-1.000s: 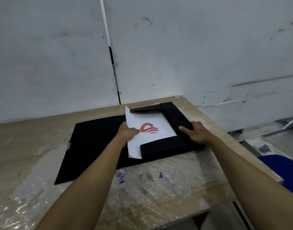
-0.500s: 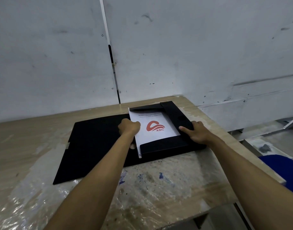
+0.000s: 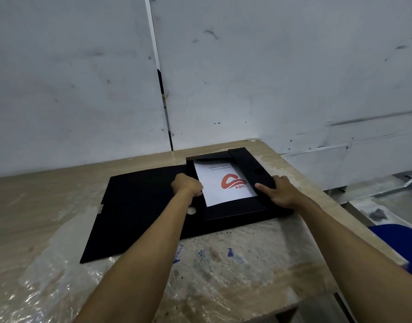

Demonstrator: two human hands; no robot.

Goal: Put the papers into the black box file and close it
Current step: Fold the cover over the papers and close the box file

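Observation:
The black box file (image 3: 233,214) lies open on the table, its lid (image 3: 135,206) spread flat to the left. White papers (image 3: 217,184) with a red logo and "ABC" lie inside the tray, between its raised black walls. My left hand (image 3: 187,184) is curled at the papers' left edge, fingers closed against it. On the tray's right wall rests my right hand (image 3: 278,191), fingers spread along the wall and gripping it. A small round metal fastener (image 3: 191,210) shows on the lid beside my left wrist.
The wooden table (image 3: 48,206) has crinkled plastic film (image 3: 219,271) over its near part. White wall panels (image 3: 247,73) stand just behind it. The table's right edge is close to the file; a blue object (image 3: 401,243) sits below it on the right.
The papers have slid to the right and down into the tray; they no longer stick out over the left wall. My left hand followed them. The right hand stayed on the right wall.

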